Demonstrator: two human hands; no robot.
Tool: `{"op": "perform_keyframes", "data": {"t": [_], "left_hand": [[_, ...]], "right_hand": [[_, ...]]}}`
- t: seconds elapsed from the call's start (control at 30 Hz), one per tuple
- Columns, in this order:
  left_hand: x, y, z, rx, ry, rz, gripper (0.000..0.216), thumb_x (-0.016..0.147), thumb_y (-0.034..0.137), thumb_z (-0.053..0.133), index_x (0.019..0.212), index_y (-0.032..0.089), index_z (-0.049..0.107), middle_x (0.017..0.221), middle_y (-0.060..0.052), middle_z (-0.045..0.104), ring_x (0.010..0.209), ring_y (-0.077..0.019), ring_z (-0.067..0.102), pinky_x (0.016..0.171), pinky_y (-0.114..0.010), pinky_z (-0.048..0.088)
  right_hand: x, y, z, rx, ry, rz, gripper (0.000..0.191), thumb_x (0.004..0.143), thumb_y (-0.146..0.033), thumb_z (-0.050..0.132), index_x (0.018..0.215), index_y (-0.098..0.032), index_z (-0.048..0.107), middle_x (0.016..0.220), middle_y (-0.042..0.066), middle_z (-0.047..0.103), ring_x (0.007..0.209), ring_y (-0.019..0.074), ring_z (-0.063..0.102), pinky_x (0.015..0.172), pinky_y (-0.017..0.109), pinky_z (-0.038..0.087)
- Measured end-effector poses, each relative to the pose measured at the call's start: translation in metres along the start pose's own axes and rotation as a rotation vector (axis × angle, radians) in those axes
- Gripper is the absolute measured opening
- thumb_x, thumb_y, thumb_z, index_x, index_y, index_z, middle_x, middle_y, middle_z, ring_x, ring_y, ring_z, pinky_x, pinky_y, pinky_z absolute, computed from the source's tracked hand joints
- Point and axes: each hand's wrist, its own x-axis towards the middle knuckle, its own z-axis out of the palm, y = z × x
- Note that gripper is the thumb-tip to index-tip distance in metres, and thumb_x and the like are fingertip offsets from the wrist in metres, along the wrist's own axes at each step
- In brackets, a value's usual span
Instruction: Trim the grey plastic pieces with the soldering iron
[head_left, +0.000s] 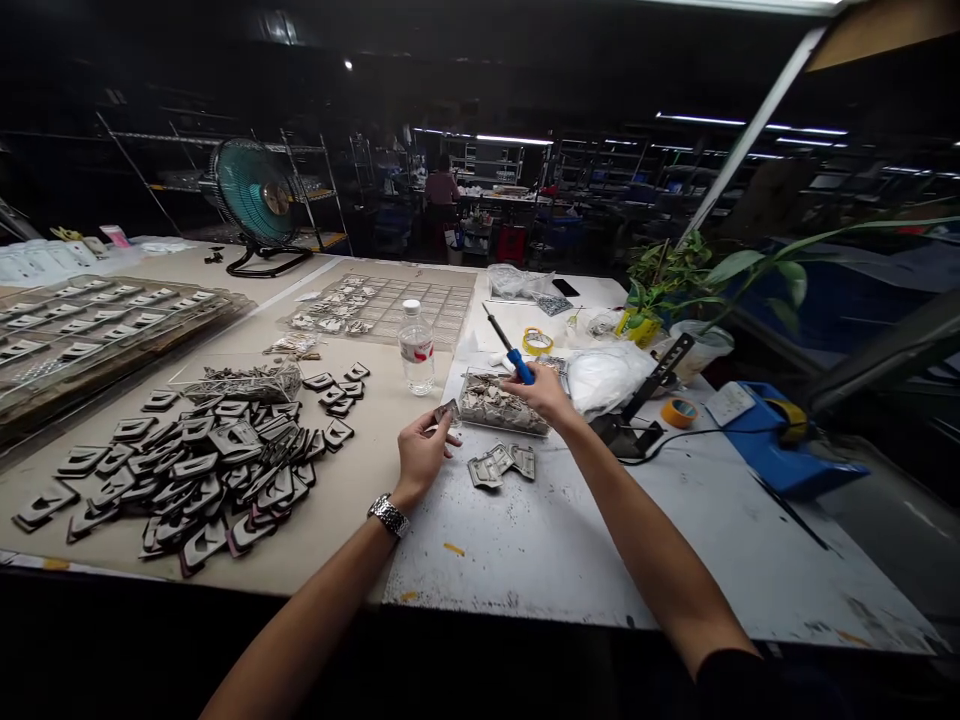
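In the head view, the left hand [422,452] was near the middle of the worktop [525,560], and its fingers pinched a small grey metal piece [448,411] firmly, a little above the surface. The right hand [541,392] was clenched around a blue-handled tool [520,366] with a thin metal shaft, but its exact kind was not possible to tell. The two hands were close together, just beside a clear tray [504,405] full of pale scraps, and three grey pieces [501,463] lay on the near side of this tray. To work with the hands low and close to each other, as here, seemed a good way to control such small parts. Toward the left edge of the worktop lay a large heap of dark pieces [202,480], and nearer the far edge stood a plastic water bottle [416,350].
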Motion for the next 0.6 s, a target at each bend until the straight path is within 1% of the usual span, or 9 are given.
{"op": "perform_keyframes", "data": {"t": [0.03,0.07,0.17,0.23,0.3,0.37,0.47,0.53,0.6], "left_hand": [[0.0,0.001,0.003,-0.034,-0.004,-0.018,0.047,0.092,0.057,0.084,0.111,0.014,0.084,0.115,-0.014,0.082,0.068,-0.021,0.079,0.046,-0.027,0.055],[0.001,0.002,0.006,-0.067,-0.008,-0.036,0.048,0.091,0.058,0.085,0.11,0.013,0.084,0.114,-0.015,0.081,0.069,-0.0217,0.08,0.048,-0.027,0.057],[0.004,0.008,0.021,-0.153,-0.03,-0.083,0.048,0.088,0.057,0.088,0.103,0.012,0.082,0.101,-0.012,0.079,0.073,-0.0228,0.081,0.051,-0.026,0.059],[0.006,0.013,0.034,-0.197,-0.05,-0.106,0.046,0.085,0.056,0.091,0.097,0.012,0.081,0.093,-0.009,0.077,0.072,-0.0209,0.08,0.048,-0.023,0.054],[0.007,0.017,0.048,-0.232,-0.075,-0.132,0.045,0.082,0.055,0.094,0.091,0.013,0.079,0.089,-0.007,0.075,0.069,-0.0181,0.077,0.044,-0.02,0.046],[0.005,0.02,0.061,-0.266,-0.107,-0.162,0.045,0.08,0.054,0.096,0.088,0.014,0.078,0.091,-0.007,0.075,0.069,-0.0167,0.075,0.043,-0.019,0.045],[-0.002,0.022,0.074,-0.308,-0.166,-0.214,0.045,0.078,0.054,0.097,0.088,0.014,0.077,0.092,-0.007,0.075,0.076,-0.0185,0.077,0.051,-0.021,0.055],[-0.01,0.023,0.076,-0.32,-0.198,-0.252,0.044,0.08,0.053,0.096,0.086,0.014,0.075,0.087,-0.006,0.075,0.079,-0.0192,0.078,0.059,-0.024,0.06],[-0.018,0.023,0.076,-0.331,-0.227,-0.287,0.043,0.081,0.051,0.096,0.086,0.014,0.074,0.082,-0.006,0.075,0.078,-0.019,0.079,0.067,-0.026,0.064]], "right_hand": [[-0.006,0.0,-0.007,0.046,0.017,0.005,0.053,0.06,-0.049,0.101,0.094,-0.017,0.075,0.087,0.003,0.076,0.072,0.0161,0.061,0.063,0.028,0.045],[-0.014,0.0,-0.014,0.092,0.031,0.014,0.058,0.061,-0.054,0.1,0.1,-0.017,0.077,0.085,0.002,0.073,0.066,0.0138,0.055,0.059,0.028,0.042],[-0.04,0.003,-0.031,0.217,0.047,0.057,0.07,0.063,-0.061,0.098,0.115,-0.016,0.081,0.07,-0.005,0.058,0.056,0.0089,0.036,0.049,0.026,0.029],[-0.056,0.007,-0.039,0.287,0.04,0.078,0.07,0.063,-0.059,0.099,0.116,-0.017,0.081,0.066,-0.008,0.048,0.055,0.0079,0.029,0.048,0.025,0.024],[-0.069,0.011,-0.042,0.349,0.038,0.09,0.066,0.064,-0.058,0.101,0.113,-0.018,0.082,0.067,-0.008,0.045,0.056,0.0077,0.028,0.047,0.025,0.021],[-0.077,0.013,-0.041,0.405,0.046,0.093,0.06,0.065,-0.057,0.102,0.107,-0.02,0.081,0.069,-0.007,0.047,0.056,0.0073,0.028,0.047,0.025,0.019],[-0.089,0.014,-0.032,0.488,0.044,0.093,0.055,0.065,-0.056,0.104,0.098,-0.021,0.077,0.072,-0.006,0.052,0.054,0.0066,0.029,0.046,0.025,0.021],[-0.098,0.013,-0.023,0.542,0.024,0.103,0.056,0.068,-0.057,0.103,0.102,-0.022,0.077,0.071,-0.007,0.05,0.054,0.0067,0.03,0.047,0.025,0.023],[-0.106,0.011,-0.013,0.586,0.0,0.124,0.058,0.071,-0.059,0.101,0.11,-0.022,0.079,0.067,-0.008,0.045,0.053,0.0073,0.029,0.046,0.025,0.024]]}}
